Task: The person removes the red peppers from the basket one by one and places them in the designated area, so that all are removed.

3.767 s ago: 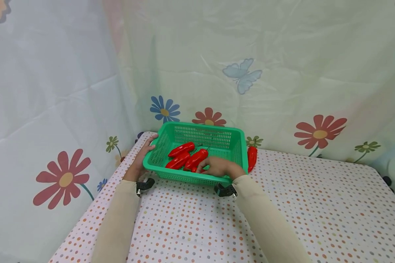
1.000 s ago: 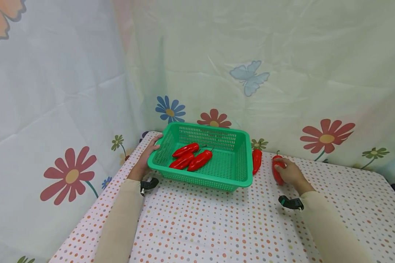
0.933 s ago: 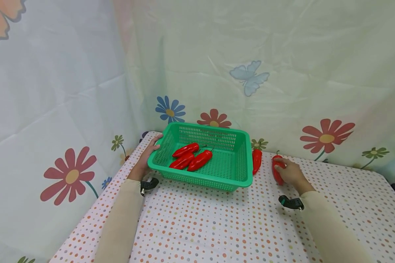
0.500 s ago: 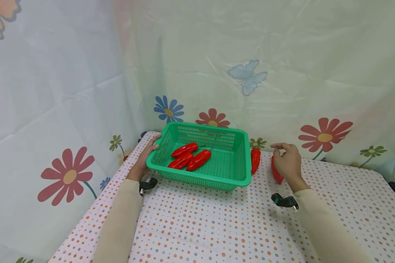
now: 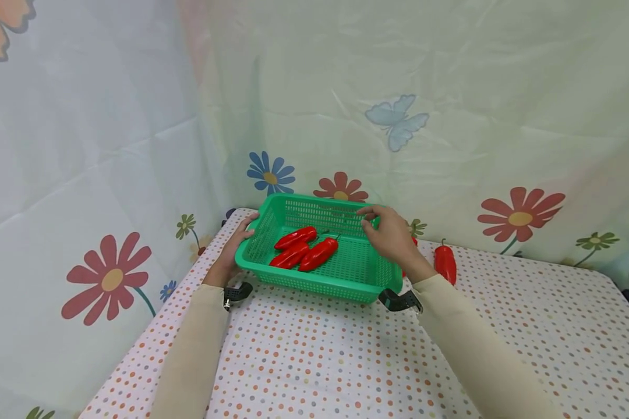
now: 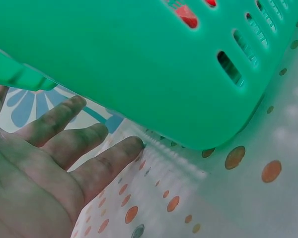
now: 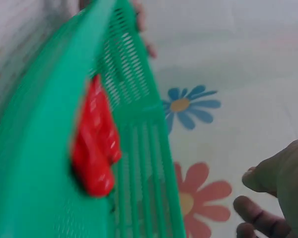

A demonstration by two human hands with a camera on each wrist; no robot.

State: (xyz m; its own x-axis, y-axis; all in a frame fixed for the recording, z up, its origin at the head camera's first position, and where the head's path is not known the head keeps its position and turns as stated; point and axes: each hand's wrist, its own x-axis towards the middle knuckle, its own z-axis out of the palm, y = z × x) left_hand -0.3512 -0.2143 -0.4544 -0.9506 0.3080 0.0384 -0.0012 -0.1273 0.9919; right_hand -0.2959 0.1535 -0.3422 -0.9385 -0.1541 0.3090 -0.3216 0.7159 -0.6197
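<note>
My left hand (image 5: 233, 250) rests against the left end of a green plastic basket (image 5: 314, 282). Its fingers (image 6: 107, 163) are straight and spread beside the basket wall in the left wrist view. Over the basket's right part hovers my right hand (image 5: 393, 235), thumb and fingers apart, holding nothing. Three red peppers (image 5: 320, 254) lie inside the basket, towards its left half. Another red pepper (image 5: 445, 265) lies on the table to the right, stem pointing away. One more, just right of the basket, is mostly hidden by my right hand and wrist.
A white tablecloth with coloured dots (image 5: 314, 361) covers the table. Behind and to the left hang curtains printed with flowers and a butterfly (image 5: 397, 121). A black wrist camera (image 5: 400, 300) sits under each sleeve end.
My right hand has gone from inside the basket to the table on the right, let go of a red pepper there, and come back left over the basket. The left hand stays put.
</note>
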